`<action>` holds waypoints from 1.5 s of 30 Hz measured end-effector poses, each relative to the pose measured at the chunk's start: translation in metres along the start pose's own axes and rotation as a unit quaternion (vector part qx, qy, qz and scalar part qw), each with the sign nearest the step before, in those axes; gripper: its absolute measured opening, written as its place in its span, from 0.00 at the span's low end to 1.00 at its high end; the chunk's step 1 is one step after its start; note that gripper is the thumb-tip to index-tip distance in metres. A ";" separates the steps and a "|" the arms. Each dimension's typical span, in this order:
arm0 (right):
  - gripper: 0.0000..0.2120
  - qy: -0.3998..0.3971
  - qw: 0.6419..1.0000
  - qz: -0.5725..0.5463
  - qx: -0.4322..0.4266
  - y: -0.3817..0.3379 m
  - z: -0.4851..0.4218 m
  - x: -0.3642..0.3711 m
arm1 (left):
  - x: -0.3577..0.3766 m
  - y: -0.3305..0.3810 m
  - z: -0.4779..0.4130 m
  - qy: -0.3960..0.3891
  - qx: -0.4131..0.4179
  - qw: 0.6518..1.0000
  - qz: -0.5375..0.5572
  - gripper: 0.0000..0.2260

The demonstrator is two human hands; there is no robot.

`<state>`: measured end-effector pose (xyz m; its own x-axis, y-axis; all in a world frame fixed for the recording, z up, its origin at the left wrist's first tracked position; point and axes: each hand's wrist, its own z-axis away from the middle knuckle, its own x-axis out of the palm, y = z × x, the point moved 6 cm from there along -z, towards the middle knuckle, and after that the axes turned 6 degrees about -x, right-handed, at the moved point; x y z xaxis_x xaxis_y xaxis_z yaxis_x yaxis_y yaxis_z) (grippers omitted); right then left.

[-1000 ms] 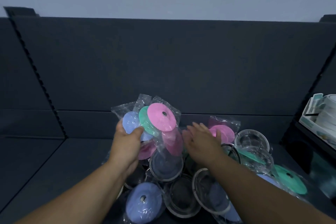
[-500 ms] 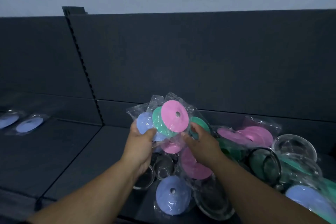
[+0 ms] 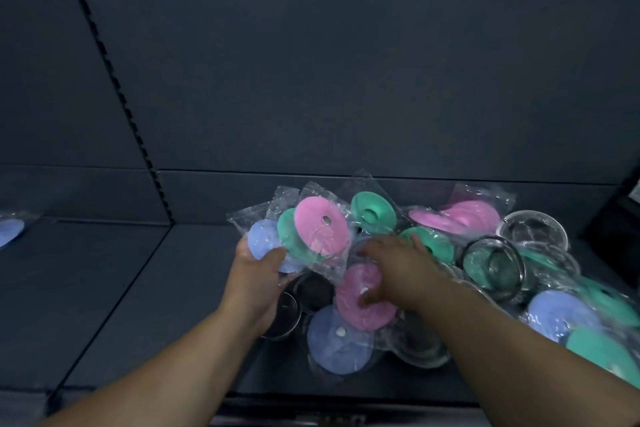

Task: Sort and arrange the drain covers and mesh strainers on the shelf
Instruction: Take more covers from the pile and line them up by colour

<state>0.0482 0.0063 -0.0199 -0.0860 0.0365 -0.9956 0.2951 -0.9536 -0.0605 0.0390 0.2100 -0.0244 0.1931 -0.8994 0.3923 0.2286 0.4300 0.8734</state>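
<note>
R grip (image 3: 398, 267) has dropped from our fanned bundle (image 3: 320, 229) onto pink cover (image 3: 372, 315) in shelf (image 3: 138, 288) pile; blurred, we can't tell if it's closed. L grip (image 3: 256, 270) clutches that bagged blue/green/pink bundle.

We see a dark shelf (image 3: 145, 288) in two bays, with the seam (image 3: 114, 305) running front to back left of centre. In the right bay, a loose heap (image 3: 450, 218) of bagged drain covers and mesh strainers (image 3: 491, 263) sits against the back panel (image 3: 346, 80). At the heap's front, a blue cover (image 3: 341, 340) lies flat with a steel strainer (image 3: 285, 315) just left of it. At the right end is a green cover (image 3: 602, 350), blurred. In the left bay, a lone blue bagged cover (image 3: 10, 232) lies at the far edge, well apart from the heap.
</note>
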 end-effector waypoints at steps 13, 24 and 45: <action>0.41 -0.042 0.997 -0.051 -0.037 0.007 -0.016 0.011 | 0.003 -0.005 0.009 0.083 0.033 0.994 0.055 0.18; 0.17 0.087 0.958 -0.271 0.034 0.027 -0.012 -0.026 | -0.006 0.005 0.033 0.119 0.049 0.987 0.093 0.17; 0.12 -0.038 0.632 -0.774 -0.009 -0.367 -0.031 -0.020 | -0.294 0.129 0.172 0.179 0.141 0.972 0.053 0.22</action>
<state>-0.0290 0.3649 0.0204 -0.3289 0.9066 0.2645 -0.1880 0.2116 -0.9591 -0.1528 0.5165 0.0230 0.5334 -0.7436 0.4032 -0.0719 0.4351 0.8975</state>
